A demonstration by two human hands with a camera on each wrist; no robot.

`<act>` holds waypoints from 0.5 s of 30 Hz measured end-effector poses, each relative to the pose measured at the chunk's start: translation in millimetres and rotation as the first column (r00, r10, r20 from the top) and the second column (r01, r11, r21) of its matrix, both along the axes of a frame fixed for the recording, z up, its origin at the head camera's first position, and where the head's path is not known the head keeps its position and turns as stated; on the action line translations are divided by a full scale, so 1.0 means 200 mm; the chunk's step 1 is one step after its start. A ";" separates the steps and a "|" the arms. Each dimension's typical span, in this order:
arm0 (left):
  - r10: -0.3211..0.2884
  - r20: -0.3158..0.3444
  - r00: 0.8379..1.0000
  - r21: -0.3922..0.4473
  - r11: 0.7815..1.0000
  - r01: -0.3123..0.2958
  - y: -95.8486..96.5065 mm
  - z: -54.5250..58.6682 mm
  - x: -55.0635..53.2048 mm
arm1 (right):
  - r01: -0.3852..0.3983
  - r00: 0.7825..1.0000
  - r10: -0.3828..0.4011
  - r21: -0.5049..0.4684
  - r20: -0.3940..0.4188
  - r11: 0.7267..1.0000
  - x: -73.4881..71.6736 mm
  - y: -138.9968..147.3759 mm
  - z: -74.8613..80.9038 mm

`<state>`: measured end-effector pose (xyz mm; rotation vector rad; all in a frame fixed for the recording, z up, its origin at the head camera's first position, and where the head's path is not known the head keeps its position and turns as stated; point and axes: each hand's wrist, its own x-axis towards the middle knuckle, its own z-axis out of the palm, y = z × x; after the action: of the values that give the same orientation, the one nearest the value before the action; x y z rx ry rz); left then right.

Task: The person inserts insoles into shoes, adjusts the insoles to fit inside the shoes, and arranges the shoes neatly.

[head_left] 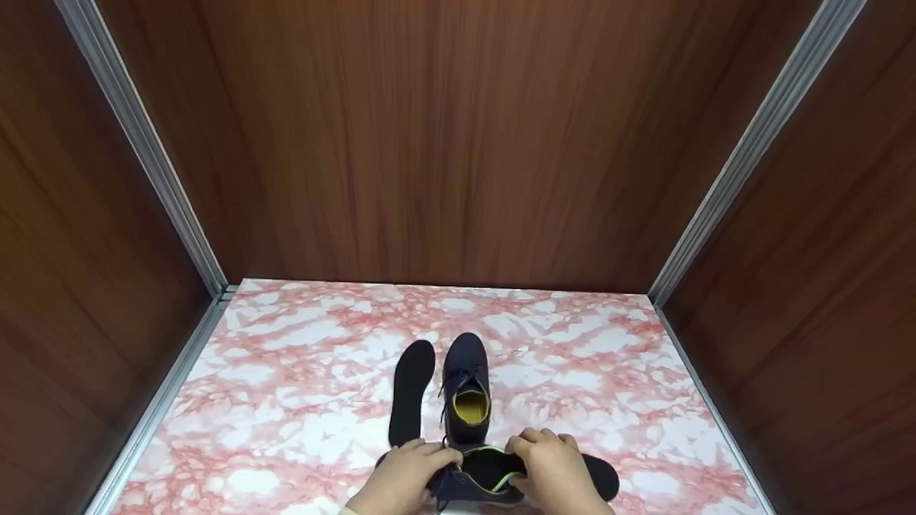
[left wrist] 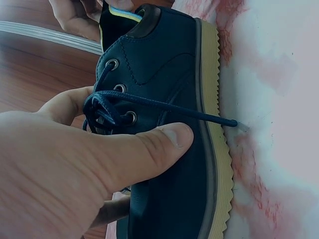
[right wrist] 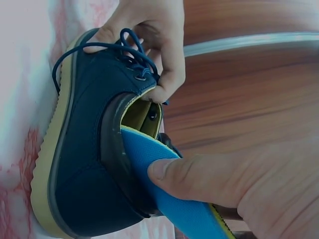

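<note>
A dark blue lace-up shoe [left wrist: 169,199] with a cream ridged sole is at the near edge of the head view. My left hand [head_left: 406,476] grips it over the laced front, the thumb pressed along its side. My right hand [head_left: 554,468] pinches an insole [right wrist: 184,211], blue on one face and black on the other. One end of this insole reaches into the shoe's yellow-lined opening; the other end juts out to the right past the hand. How far it goes inside is hidden.
Just beyond the held shoe stands its matching shoe [head_left: 465,357], toe pointing away. A second black insole [head_left: 412,390] lies flat to the left of that one. The red-and-white marbled surface [head_left: 300,400] is bounded by brown wood-grain panels [head_left: 444,143] with metal corner rails.
</note>
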<state>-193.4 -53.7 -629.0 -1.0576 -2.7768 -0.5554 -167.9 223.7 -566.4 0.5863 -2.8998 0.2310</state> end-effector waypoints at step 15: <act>-0.006 0.023 1.000 -0.001 1.000 0.006 0.01 0.00 -0.01 | 0.024 1.000 -0.024 0.000 0.011 1.000 0.00 -0.02 -0.03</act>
<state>-194.6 -52.6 -629.3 -1.0676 -2.7949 -0.5699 -168.8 220.0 -571.7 0.5519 -2.9155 0.2318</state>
